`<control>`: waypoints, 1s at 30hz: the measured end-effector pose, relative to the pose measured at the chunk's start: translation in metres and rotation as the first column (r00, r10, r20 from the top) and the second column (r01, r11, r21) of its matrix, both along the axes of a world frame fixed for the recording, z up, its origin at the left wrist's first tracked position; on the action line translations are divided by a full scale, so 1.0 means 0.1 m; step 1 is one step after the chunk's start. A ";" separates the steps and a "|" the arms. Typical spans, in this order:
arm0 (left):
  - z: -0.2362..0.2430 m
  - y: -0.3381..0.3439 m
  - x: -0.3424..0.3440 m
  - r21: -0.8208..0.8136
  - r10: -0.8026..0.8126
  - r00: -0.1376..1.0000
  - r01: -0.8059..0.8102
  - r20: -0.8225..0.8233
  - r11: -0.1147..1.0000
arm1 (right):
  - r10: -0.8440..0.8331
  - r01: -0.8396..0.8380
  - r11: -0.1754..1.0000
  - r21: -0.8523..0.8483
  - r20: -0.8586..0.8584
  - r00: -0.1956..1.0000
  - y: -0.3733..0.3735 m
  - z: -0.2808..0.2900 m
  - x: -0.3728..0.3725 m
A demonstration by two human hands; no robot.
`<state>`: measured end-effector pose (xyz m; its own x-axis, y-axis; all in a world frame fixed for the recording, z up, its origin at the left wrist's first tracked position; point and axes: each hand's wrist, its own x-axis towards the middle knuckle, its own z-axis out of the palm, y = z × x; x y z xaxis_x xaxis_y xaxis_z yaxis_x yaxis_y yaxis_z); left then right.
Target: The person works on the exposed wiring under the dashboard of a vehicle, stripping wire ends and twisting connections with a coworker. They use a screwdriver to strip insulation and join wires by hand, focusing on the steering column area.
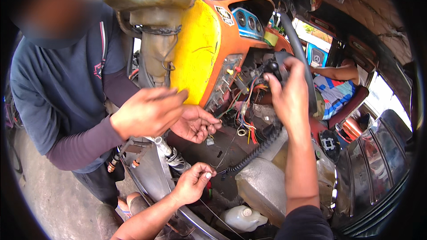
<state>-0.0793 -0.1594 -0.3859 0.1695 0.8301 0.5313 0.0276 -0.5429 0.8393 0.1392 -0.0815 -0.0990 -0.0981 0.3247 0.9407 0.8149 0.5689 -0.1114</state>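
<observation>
Near the lower middle, my left hand point(195, 183) is closed, thumb and forefinger pinching a thin dark wire point(221, 172). That wire leads to a black corrugated conduit point(253, 152), which curves up to the right. My right hand point(290, 95) is raised beside the steering wheel point(299, 46). Its thumb and fingers are around a black-knobbed switch point(273, 67) under the dashboard, partly hidden by the hand. Loose coloured wires point(252, 93) hang just left of it. Further left, a co-worker's two hands point(149, 112) are held close together, one blurred.
The co-worker point(73, 84) stands at the left. An orange and yellow dashboard point(195, 49) with a blue gauge panel point(247, 23) rises ahead. A white plastic jug point(244, 218) sits low, by a silvery cover point(262, 182). Another person point(333, 89) sits behind the wheel, near a black ribbed seat point(371, 169).
</observation>
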 end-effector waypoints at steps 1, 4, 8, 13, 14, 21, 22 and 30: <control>0.01 0.02 -0.01 0.008 0.004 1.000 -0.004 -0.001 1.000 | 0.047 -0.047 0.997 0.057 0.017 0.999 -0.13 -0.06 -0.01; 0.01 -0.01 -0.03 -0.033 -0.012 1.000 0.013 0.017 0.999 | 0.510 -0.476 0.757 -0.449 -0.050 0.859 -0.51 -0.31 0.03; 0.01 -0.02 -0.02 -0.071 -0.027 0.998 0.031 0.061 0.997 | 0.592 -0.471 0.538 -0.699 -0.085 0.801 -0.55 -0.75 -0.18; 0.00 -0.01 -0.03 -0.054 -0.012 0.999 0.015 0.048 0.998 | 0.581 -0.514 0.631 -0.581 -0.087 0.810 -0.36 -1.03 -0.44; 0.00 -0.01 -0.02 -0.044 -0.013 0.999 0.015 0.052 0.999 | 0.564 -0.500 0.663 -0.557 -0.068 0.823 -0.35 -1.05 -0.45; -0.05 -0.01 0.03 -0.031 -0.032 0.996 0.035 0.083 0.999 | 0.516 -0.464 0.750 -0.471 -0.021 0.856 -0.34 -1.08 -0.51; -0.05 -0.01 0.03 -0.019 -0.030 0.997 0.032 0.075 0.999 | 0.523 -0.466 0.769 -0.437 0.012 0.852 -0.34 -1.06 -0.51; -0.01 -0.06 0.01 -0.062 0.002 0.999 0.001 0.049 0.998 | 0.421 -0.456 0.697 -0.554 -0.200 0.885 -0.32 -0.96 -0.48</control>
